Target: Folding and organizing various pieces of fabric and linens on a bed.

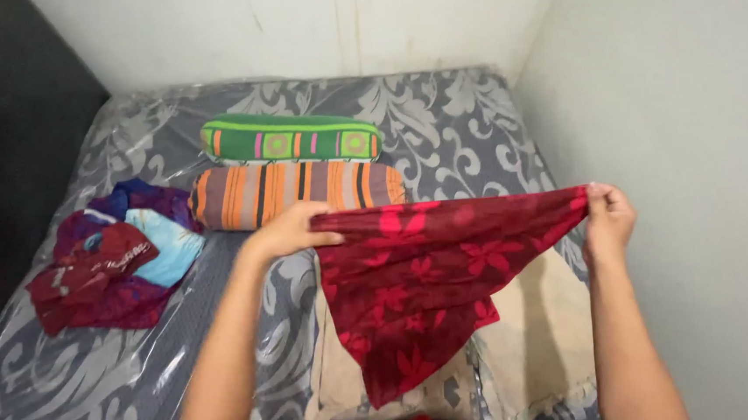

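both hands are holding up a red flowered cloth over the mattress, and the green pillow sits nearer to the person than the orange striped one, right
Not quite. In the head view, the left hand and right hand do hold the red flowered cloth up over the mattress, but the green pillow lies farther from the person, behind the orange striped pillow.

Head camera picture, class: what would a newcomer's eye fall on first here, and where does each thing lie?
First, the dark red cloth with bright red flowers, stretched in mid-air at the centre between the left hand and the right hand, each in a pinching grip on its top edge. Behind it, two striped bolster pillows, one orange and one green, lie on the grey patterned, plastic-covered mattress. A heap of crumpled maroon, purple and blue clothes sits left.
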